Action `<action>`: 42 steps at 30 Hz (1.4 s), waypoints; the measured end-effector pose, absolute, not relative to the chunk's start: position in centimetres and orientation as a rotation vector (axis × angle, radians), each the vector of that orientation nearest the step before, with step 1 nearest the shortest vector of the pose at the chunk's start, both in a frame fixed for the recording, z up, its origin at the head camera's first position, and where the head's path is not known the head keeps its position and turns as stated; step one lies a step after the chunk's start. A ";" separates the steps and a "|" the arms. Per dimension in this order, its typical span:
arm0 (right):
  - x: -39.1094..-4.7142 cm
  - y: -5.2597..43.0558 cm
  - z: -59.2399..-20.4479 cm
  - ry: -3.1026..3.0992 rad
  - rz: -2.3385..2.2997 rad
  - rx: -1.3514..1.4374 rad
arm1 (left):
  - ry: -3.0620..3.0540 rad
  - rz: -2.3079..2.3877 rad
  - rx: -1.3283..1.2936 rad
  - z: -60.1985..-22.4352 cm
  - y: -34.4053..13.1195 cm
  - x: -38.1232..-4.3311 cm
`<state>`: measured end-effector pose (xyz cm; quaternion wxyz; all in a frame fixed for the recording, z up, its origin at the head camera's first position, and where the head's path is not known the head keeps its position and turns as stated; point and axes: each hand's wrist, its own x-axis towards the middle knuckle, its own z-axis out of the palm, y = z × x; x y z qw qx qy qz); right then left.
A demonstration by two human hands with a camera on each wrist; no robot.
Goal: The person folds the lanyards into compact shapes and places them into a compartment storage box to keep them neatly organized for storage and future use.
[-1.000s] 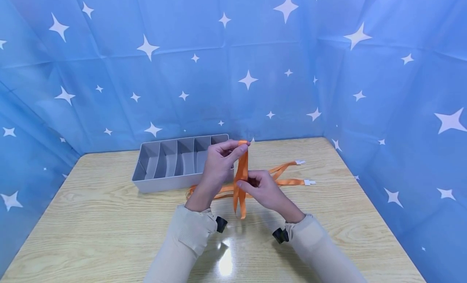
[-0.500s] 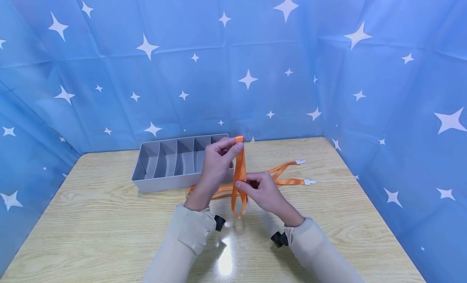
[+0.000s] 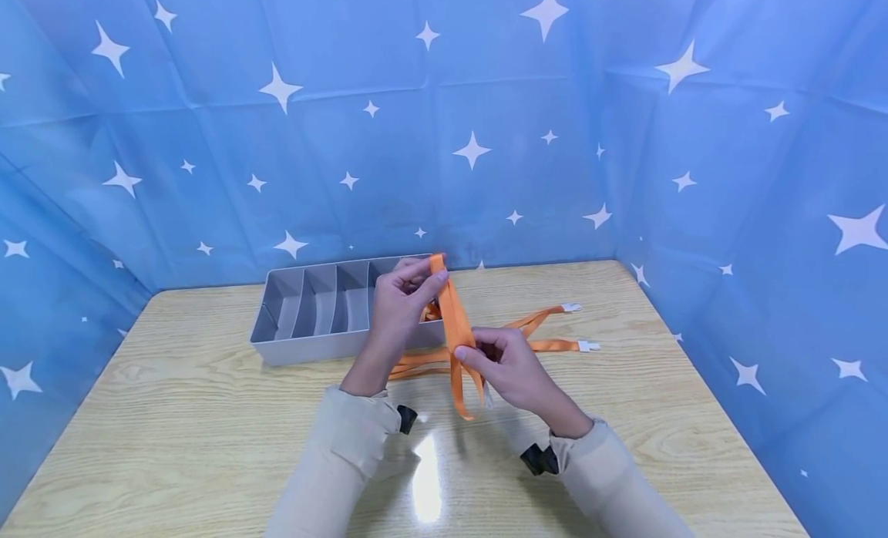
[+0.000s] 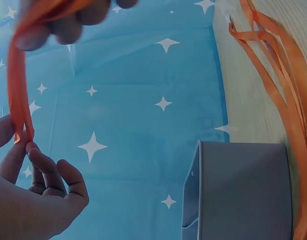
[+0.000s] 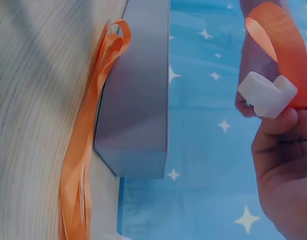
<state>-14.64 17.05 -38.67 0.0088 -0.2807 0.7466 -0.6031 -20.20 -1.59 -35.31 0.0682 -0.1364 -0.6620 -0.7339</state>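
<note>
An orange lanyard point(image 3: 454, 318) is stretched upright between my two hands above the table. My left hand point(image 3: 397, 299) pinches its folded top end between thumb and fingers, in front of the grey box. Lower and to the right, my right hand point(image 3: 509, 368) pinches the folded strap, and loose loops hang below the fingers. A white plastic clip point(image 5: 268, 95) sticks out at the right hand's fingertips in the right wrist view. More orange lanyards point(image 3: 423, 359) lie on the table behind the hands, with white clips point(image 3: 589, 346) at their right ends.
A grey divided box point(image 3: 312, 349) stands at the table's back. Something orange point(image 3: 430, 312) lies in its rightmost compartment, partly hidden by my left hand. A blue curtain with white stars point(image 3: 388, 137) hangs behind the wooden table point(image 3: 173, 422).
My left hand has moved left and slightly up with the lanyard's top end, so the strap now slants. The right hand has stayed nearly in place, and the hanging loops have swung.
</note>
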 end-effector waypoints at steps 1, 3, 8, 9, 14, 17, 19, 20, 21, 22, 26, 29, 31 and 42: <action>-14.6 17.0 -38.6 2.329 -1.887 -0.883 | -2.002 -2.208 -0.406 -35.4 -1.6 -20.2; -14.6 17.0 -38.5 2.316 -1.899 -0.896 | -2.017 -2.198 -0.394 -35.5 -1.7 -20.3; -14.5 16.9 -38.0 2.305 -1.939 -0.919 | -2.051 -2.169 -0.361 -35.8 -1.7 -20.4; -14.4 16.8 -37.9 2.302 -1.948 -0.922 | -2.060 -2.164 -0.357 -35.9 -1.7 -20.4; -14.4 16.7 -37.3 2.273 -1.990 -0.933 | -2.091 -2.149 -0.368 -36.5 -1.8 -20.2; -14.5 16.7 -37.1 2.255 -2.018 -0.946 | -2.098 -2.153 -0.382 -36.7 -1.7 -20.2; -14.6 16.8 -36.9 2.253 -2.033 -0.952 | -2.102 -2.157 -0.386 -36.9 -1.7 -20.3; -14.7 16.8 -36.8 2.259 -2.037 -0.960 | -2.106 -2.157 -0.381 -36.9 -1.7 -20.3; -14.7 16.8 -36.7 2.267 -2.041 -0.963 | -2.109 -2.156 -0.374 -37.0 -1.6 -20.3; -14.8 16.8 -36.6 2.274 -2.046 -0.961 | -2.111 -2.153 -0.370 -37.1 -1.6 -20.2; -14.9 16.9 -36.2 2.312 -2.047 -0.951 | -2.125 -2.131 -0.335 -37.4 -1.5 -20.2; -15.0 16.8 -36.0 2.326 -2.039 -0.950 | -2.129 -2.127 -0.336 -37.5 -1.4 -20.2; -15.0 16.8 -35.9 2.329 -2.038 -0.958 | -2.135 -2.130 -0.346 -37.7 -1.4 -20.2; -15.4 16.6 -35.5 2.328 -2.147 -0.985 | -2.166 -2.187 -0.346 -38.4 -1.0 -20.1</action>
